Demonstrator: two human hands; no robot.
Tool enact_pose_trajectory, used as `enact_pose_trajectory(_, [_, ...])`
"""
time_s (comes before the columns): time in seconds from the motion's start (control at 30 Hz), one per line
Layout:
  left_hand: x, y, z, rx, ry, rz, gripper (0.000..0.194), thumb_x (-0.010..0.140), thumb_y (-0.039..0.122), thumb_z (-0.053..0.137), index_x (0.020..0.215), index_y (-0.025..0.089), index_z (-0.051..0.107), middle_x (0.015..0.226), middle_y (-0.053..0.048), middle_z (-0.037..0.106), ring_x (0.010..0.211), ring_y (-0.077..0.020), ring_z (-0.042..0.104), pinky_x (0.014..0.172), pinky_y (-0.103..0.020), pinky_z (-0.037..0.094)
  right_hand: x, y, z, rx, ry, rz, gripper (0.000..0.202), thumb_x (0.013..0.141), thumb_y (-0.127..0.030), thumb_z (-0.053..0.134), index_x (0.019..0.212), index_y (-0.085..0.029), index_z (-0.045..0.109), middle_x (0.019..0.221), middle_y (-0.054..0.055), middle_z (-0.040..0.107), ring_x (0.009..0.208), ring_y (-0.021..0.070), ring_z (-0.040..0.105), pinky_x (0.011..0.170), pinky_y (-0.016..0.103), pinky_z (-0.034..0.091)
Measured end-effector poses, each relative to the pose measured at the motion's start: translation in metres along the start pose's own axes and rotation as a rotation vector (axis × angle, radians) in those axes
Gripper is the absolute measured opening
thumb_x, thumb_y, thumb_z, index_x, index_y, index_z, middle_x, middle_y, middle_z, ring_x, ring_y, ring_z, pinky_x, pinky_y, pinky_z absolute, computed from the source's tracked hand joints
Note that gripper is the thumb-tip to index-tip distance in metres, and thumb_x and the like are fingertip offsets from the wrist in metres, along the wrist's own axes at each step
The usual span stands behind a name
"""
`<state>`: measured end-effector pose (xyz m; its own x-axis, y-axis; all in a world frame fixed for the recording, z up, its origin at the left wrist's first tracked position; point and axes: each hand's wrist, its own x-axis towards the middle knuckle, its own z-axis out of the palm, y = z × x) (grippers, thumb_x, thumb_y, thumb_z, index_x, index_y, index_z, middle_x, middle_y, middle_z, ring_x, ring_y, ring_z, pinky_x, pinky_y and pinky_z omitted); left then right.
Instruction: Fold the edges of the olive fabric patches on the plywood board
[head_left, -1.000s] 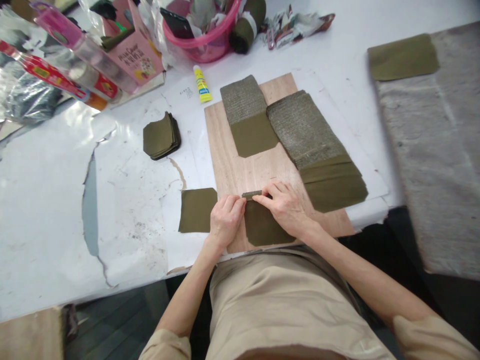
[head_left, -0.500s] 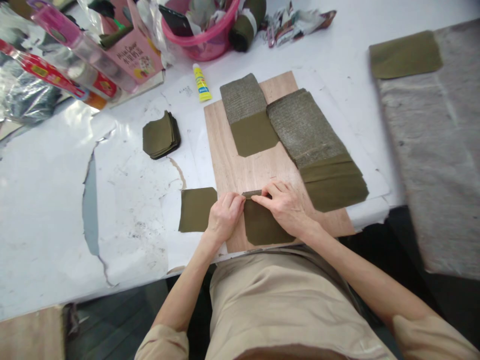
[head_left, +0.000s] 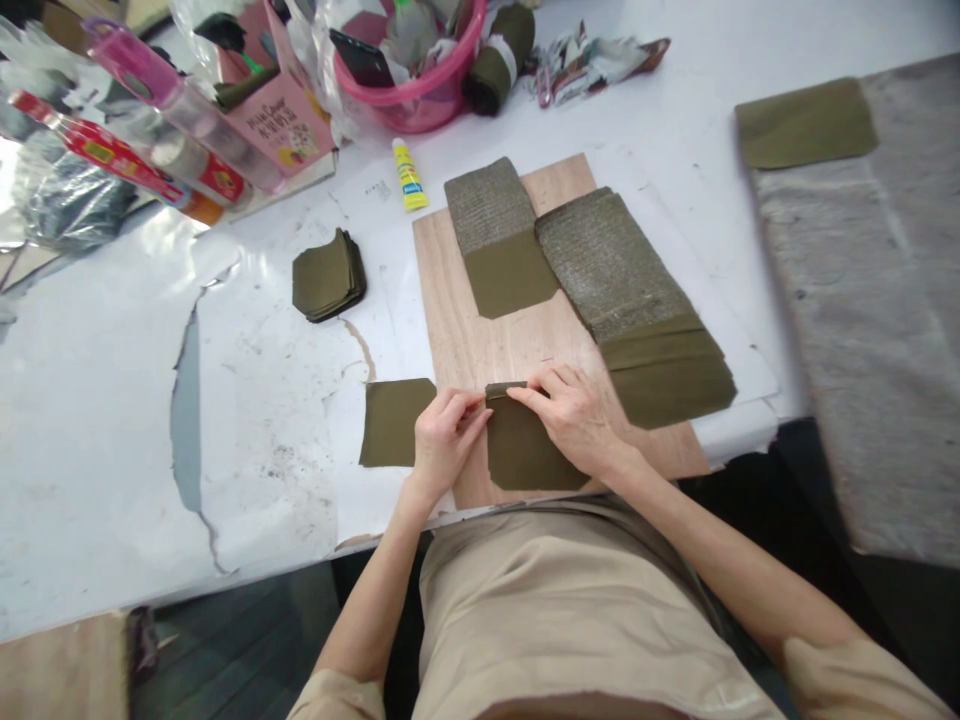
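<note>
An olive fabric piece (head_left: 529, 450) lies on the front of a wooden board (head_left: 457, 340), its far edge folded over in a narrow strip. My left hand (head_left: 448, 435) is at the left end of that fold, thumb and fingers brought together at the fabric's corner. My right hand (head_left: 570, 415) presses the fold from the right, fingers bent over it and thumb stretched along it. Left of the board, partly behind my left hand, lies another olive piece (head_left: 390, 422). Farther back on the board are a grey-and-olive piece (head_left: 499, 235) and a thicker grey-and-olive stack (head_left: 630, 300).
A small olive stack (head_left: 326, 277) and a yellow glue tube (head_left: 409, 175) sit on the white table (head_left: 262, 400). Behind are a pink basket (head_left: 420, 100), a fabric roll (head_left: 501, 60), a pink box (head_left: 281, 115) and bottles. Grey material (head_left: 870, 300) is at the right.
The fingers of my left hand have shifted and its thumb has come slightly away from the fold. More of the folded strip shows. The whole view has moved slightly.
</note>
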<state>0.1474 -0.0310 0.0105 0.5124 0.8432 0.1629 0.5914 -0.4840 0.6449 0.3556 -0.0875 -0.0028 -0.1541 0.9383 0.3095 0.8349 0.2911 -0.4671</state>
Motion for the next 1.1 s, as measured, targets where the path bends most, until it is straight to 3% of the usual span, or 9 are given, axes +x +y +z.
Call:
enact_pose_trajectory(0.37, [-0.006,0.006,0.018,0.068,0.104,-0.115,0.017,0.085,0.031,0.066,0.094,0.02,0.056,0.083,0.001,0.059,0.069,-0.0127,0.053,0.068,-0.026,0.046,0.004,-0.002,-0.012,0.103,-0.01,0.051,0.023,0.096,-0.018,0.05,0.11,-0.021,0.068,0.095,0.007,0.064,0.1,0.0207,0.054,0.088,0.035,0.043])
enact_pose_trajectory(0.6, [-0.007,0.006,0.023,0.046,0.138,-0.15,0.016,0.085,0.029,0.066,0.089,0.02,0.054,0.082,0.0,0.058,0.071,-0.0138,0.053,0.069,-0.027,0.046,0.005,0.006,-0.013,0.359,0.051,0.086,0.019,0.096,-0.025,0.054,0.109,-0.024,0.067,0.102,0.005,0.068,0.102,0.0205,0.059,0.092,0.039,0.046])
enact_pose_trajectory(0.7, [-0.008,0.006,0.024,0.029,0.157,-0.155,0.016,0.084,0.029,0.067,0.088,0.02,0.054,0.081,0.001,0.058,0.07,-0.0136,0.053,0.068,-0.027,0.046,0.005,0.012,-0.016,0.435,0.137,0.162,0.018,0.097,-0.028,0.051,0.104,-0.023,0.068,0.099,0.004,0.068,0.097,0.0195,0.061,0.088,0.036,0.047])
enact_pose_trajectory(0.83, [-0.008,0.005,0.024,0.014,0.171,-0.147,0.017,0.084,0.028,0.068,0.089,0.02,0.054,0.082,0.001,0.058,0.07,-0.0134,0.053,0.069,-0.027,0.045,0.009,0.01,-0.024,0.239,0.163,0.154,0.015,0.095,-0.027,0.056,0.1,-0.022,0.069,0.095,0.005,0.068,0.096,0.0212,0.058,0.086,0.036,0.045])
enact_pose_trajectory(1.0, [-0.009,0.004,0.025,0.012,0.181,-0.138,0.018,0.084,0.029,0.069,0.09,0.02,0.054,0.082,0.001,0.058,0.072,-0.0139,0.054,0.069,-0.027,0.045,0.028,-0.011,-0.021,0.022,-0.028,-0.053,0.012,0.093,-0.025,0.058,0.098,-0.022,0.069,0.094,0.005,0.066,0.096,0.021,0.054,0.086,0.035,0.04])
enact_pose_trajectory(1.1, [-0.01,0.003,0.027,0.007,0.182,-0.133,0.018,0.085,0.03,0.068,0.09,0.02,0.054,0.084,0.0,0.059,0.074,-0.0145,0.054,0.07,-0.027,0.045,0.039,-0.021,-0.011,-0.08,-0.109,-0.104,0.01,0.092,-0.025,0.06,0.092,-0.021,0.07,0.092,0.005,0.065,0.095,0.0211,0.053,0.086,0.035,0.037])
